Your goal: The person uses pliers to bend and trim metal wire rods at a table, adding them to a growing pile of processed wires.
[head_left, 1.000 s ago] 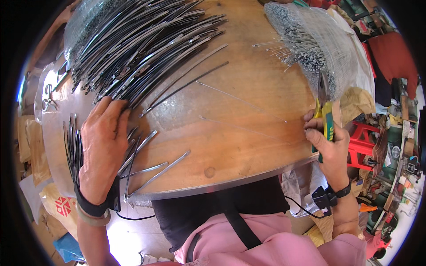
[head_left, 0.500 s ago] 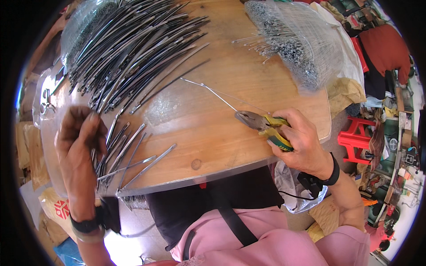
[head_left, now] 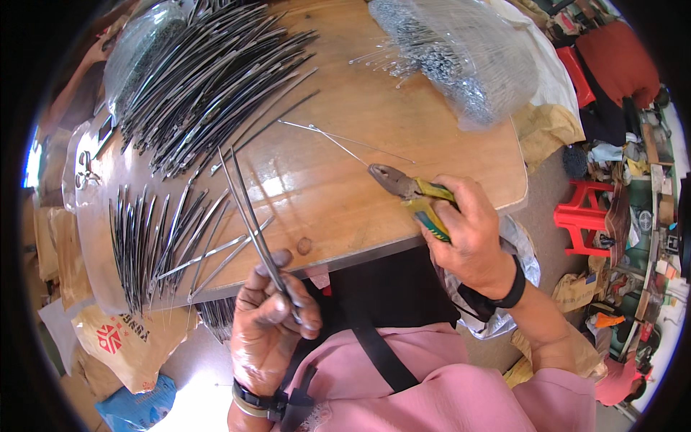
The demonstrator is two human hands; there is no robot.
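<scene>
My left hand (head_left: 270, 317) is closed around the lower ends of two long, thin dark metal strips (head_left: 252, 223), which point up and spread apart over the table's front edge. My right hand (head_left: 468, 234) grips a pair of pliers (head_left: 414, 194) with yellow and green handles. One thin silver wire (head_left: 342, 146) runs up to the left from the plier jaws; whether they pinch it or only touch it cannot be made out. Another fine wire (head_left: 381, 153) crosses it. A smaller group of dark strips (head_left: 144, 237) lies at the front left of the table.
A large pile of dark strips (head_left: 209, 79) covers the far left of the wooden table (head_left: 345, 216). Clear plastic holding looped-end wires (head_left: 461, 65) lies at the far right. Scissors (head_left: 87, 173) rest at the left edge. A red stool (head_left: 586, 216) stands on the floor to the right.
My left hand has moved right and nearer me from the strips at the left, now with two strips in it. The pliers and wire have shifted slightly left.
</scene>
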